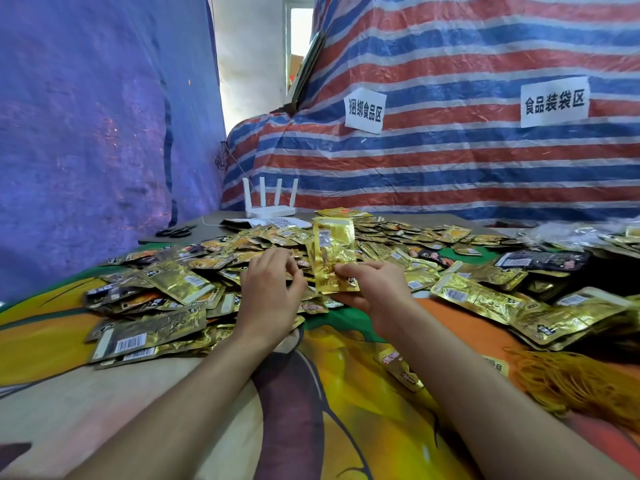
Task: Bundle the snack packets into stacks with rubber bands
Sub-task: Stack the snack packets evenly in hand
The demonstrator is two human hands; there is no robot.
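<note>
Right in the middle of the surface, I've got the right hand (367, 289) pinching a gold packet (334, 254) by its bottom edge, so it stands upright above the pile of snack packets (194, 278). The left hand (270, 292) sits just beside it at 9 o'clock, fingers curled down onto the pile; can't tell from here whether it's actually gripping anything. The two hands are close but not touching. The pile spreads from 9 o'clock round to 3 o'clock over a printed cloth (346, 410). A heap of orange rubber bands (571, 386) lies at 4 o'clock, near the right forearm. Far end: white router (270, 207) at 12 o'clock, black scissors (175, 232) at 10 o'clock, striped tarp (450, 161) behind it all.
</note>
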